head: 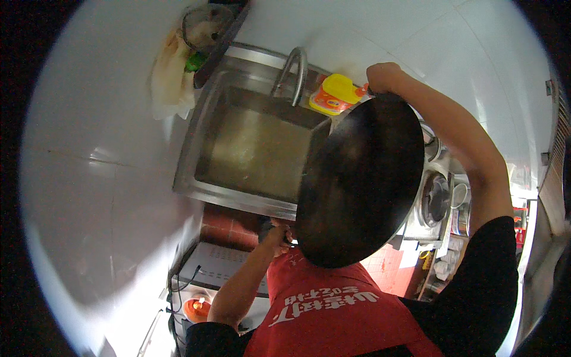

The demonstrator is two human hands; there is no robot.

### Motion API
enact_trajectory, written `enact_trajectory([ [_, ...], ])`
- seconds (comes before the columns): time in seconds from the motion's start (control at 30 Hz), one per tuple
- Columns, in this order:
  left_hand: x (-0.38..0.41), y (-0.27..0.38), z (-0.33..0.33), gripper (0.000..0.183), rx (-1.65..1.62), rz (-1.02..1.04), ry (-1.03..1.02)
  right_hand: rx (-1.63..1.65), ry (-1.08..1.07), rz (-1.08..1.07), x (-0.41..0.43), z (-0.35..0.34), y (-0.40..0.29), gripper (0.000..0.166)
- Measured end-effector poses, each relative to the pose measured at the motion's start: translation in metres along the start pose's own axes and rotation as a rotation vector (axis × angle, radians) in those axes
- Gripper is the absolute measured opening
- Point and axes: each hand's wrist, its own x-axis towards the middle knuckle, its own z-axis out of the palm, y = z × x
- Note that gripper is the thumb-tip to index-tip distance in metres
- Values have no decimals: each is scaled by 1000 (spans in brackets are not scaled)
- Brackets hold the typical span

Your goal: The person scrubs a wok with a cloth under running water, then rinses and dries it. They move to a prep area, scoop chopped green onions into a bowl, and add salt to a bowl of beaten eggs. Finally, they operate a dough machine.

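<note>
A large dark wok (361, 187) is tilted up over the right side of the stainless-steel sink (189, 189). At its far rim my right hand (383, 76) is closed around a dark grip. My left hand (277, 241) holds the dark handle at the near side, just below the sink's front edge. The sink basin holds some cloudy liquid (254, 151). A curved metal faucet (299, 76) rises at the back of the sink. Beside it stands a yellow bottle (339, 91) with an orange label, close to my right hand.
White tiled wall (401, 26) rises behind the sink. Bags (171, 80) hang at the back left. To the right, a counter holds a round dark-lidded pot (435, 196) and a white cup (460, 195). Below left sit a grey appliance (218, 267), cables (176, 308) and an orange bowl (196, 308).
</note>
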Motion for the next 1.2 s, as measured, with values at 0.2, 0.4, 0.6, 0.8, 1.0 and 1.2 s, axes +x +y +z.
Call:
enact_trajectory([
  [0.2, -2, -7, 18, 18, 111, 18, 111, -57, -46, -12, 0, 5, 4, 29],
  [0.4, -45, 19, -39, 22, 261, 281, 217, 65, 166, -32, -31, -32, -18, 29],
  [0.6, -51, 8, 31, 24, 331, 137, 274, 29, 176, -35, -37, -31, -15, 27],
  [0.8, -20, -10, 62, 26, 298, 140, 203, 53, 135, 53, -70, 16, 43, 27],
  [1.0, -87, -7, 144, 43, 315, 545, 551, 270, 368, 48, -112, 70, 96, 28],
  [1.2, -131, -44, 128, 45, 491, 868, 897, 498, 674, -210, -210, 165, 127, 27],
])
